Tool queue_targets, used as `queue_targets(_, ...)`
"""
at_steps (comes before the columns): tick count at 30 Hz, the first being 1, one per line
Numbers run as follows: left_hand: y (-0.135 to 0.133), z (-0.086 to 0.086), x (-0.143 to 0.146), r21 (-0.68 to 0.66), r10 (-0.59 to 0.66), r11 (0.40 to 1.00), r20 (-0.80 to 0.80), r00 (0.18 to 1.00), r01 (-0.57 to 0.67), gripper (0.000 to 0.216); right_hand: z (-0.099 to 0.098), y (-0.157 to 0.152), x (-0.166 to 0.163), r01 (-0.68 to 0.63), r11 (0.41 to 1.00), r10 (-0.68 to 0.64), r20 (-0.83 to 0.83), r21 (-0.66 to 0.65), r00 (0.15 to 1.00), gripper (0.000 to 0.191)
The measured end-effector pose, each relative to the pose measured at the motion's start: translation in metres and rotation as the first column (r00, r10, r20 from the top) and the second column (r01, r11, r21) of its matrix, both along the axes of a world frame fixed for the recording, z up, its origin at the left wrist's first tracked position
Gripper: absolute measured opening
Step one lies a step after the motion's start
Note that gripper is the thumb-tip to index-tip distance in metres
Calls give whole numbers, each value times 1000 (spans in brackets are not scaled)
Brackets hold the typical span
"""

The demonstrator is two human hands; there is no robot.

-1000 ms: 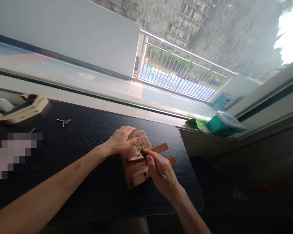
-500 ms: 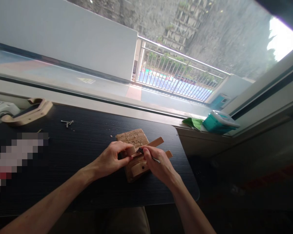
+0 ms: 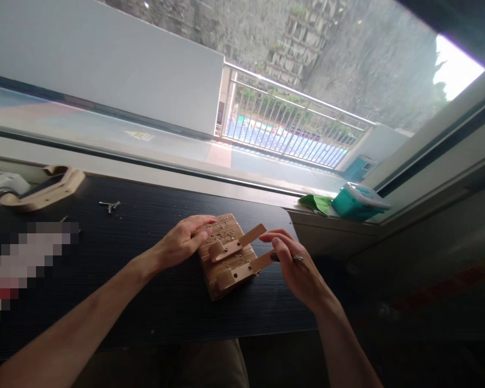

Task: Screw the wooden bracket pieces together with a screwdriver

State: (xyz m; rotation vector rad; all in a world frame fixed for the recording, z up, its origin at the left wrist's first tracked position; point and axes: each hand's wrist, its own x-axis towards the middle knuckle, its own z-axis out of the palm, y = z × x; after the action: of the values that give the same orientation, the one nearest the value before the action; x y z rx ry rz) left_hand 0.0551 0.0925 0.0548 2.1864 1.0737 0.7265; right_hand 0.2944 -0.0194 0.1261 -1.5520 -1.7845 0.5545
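Bracing the wooden block [image 3: 226, 229] just below the frame's centre, rested the left hand [image 3: 182, 241] on its left edge with thumb and fingers spread, unclenched; grasped a dark-handled tool [image 3: 297, 259] in the right hand [image 3: 297, 269], beside two wooden strips [image 3: 253, 234]. Risked skidding the block or scratching a strip — from so light, one-sided a brace. Found no legible brand — could not read the upper-left floor marking [image 3: 139, 136].
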Motion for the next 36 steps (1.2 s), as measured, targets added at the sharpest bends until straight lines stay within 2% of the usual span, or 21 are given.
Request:
queue_targets(2,9,-5,5,95,-98,989,-180,979,117,44,-4,-5,6,33,995,-34,-10,-90,999,39)
queue_targets(4,7,-6,8,151,-89,979,-301,950,139,43,-14,-7,11,70,983,-71,-4,-169,997,42)
queue_targets(6,-8,-2,6,202,26,978,-388,921,58,42,-24,-5,16,110,973,-107,26,-203,994,39)
queue_targets(8,-30,7,2,247,157,968,-470,869,-41,39,-31,1,24,143,962,-120,108,-233,987,29)
queue_targets(9,-40,12,-1,254,193,965,-504,842,-69,36,-33,5,29,149,955,-110,159,-255,981,24)
queue_targets(10,-48,17,-4,233,179,971,-523,833,-62,34,-34,9,34,151,949,-93,210,-277,973,22)
queue_targets(11,-53,21,-7,194,139,980,-518,844,-42,34,-32,14,39,146,945,-71,250,-294,966,24)
queue_targets(13,-54,27,-11,229,153,972,-472,868,-46,34,-26,24,47,134,945,-40,302,-297,952,29)
queue_targets(16,-43,24,-14,258,209,961,-437,875,-101,33,-8,38,51,63,977,6,324,-203,946,26)
queue_targets(19,-38,15,-17,72,140,990,-430,892,-121,29,8,45,45,-35,973,96,265,-227,960,34)
queue_targets(21,-40,9,-19,-36,146,984,-411,900,-177,27,12,49,40,-66,963,135,254,-263,958,42)
queue_targets(23,-42,4,-22,-44,224,965,-371,901,-258,26,7,56,39,-31,975,99,300,-221,949,44)
queue_targets(25,-41,2,-25,17,318,945,-275,907,-326,25,-7,68,41,87,982,-26,339,-168,940,46)
queue_targets(27,-38,1,-27,80,360,933,-143,922,-352,24,-26,82,44,173,966,-102,330,-194,939,37)
queue_targets(29,-34,1,-28,118,368,925,-40,929,-361,25,-43,92,45,177,956,-95,323,-235,942,33)
queue_targets(31,-32,2,-29,111,350,931,-1,937,-347,27,-56,96,41,146,950,-55,314,-276,948,29)
queue_targets(33,-29,4,-31,66,327,944,-35,944,-325,30,-61,91,31,99,947,-2,303,-305,953,25)
queue_targets(36,-23,14,-38,26,321,946,-187,928,-322,35,-58,73,11,23,933,88,291,-360,953,25)
